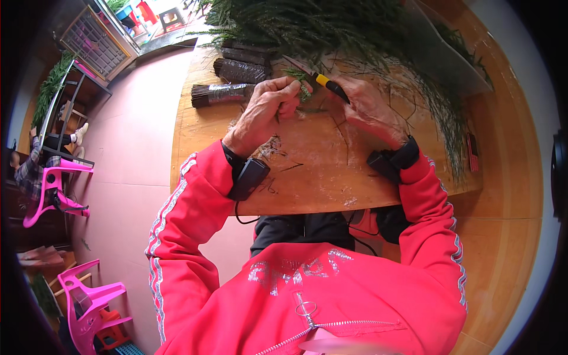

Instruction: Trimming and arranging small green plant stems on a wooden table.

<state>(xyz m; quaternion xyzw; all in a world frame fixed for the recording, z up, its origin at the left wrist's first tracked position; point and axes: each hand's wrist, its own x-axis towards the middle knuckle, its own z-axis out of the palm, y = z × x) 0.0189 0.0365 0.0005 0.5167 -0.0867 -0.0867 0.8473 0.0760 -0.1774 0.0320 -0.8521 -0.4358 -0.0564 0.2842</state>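
My left hand [266,111] is closed, thumb and fingers pinching a short green sprig [305,90] over the wooden table. In my right hand [373,109] are scissors [323,81] with yellow-and-black handles. Their pointed metal blades reach up and left, just above the sprig; whether they touch it I cannot tell. Beside my left hand lie several bundles of dark stems [220,94] bound in clear wrap, their cut ends facing left. Beyond both hands spreads a big heap of green feathery branches [307,29].
Loose stems and pale crumbs litter the wooden table [331,183]. A clear plastic sheet [447,50] leans at the far right. On the left are pink plastic stools [89,305], a person [29,171] seated beside another table, and a doorway.
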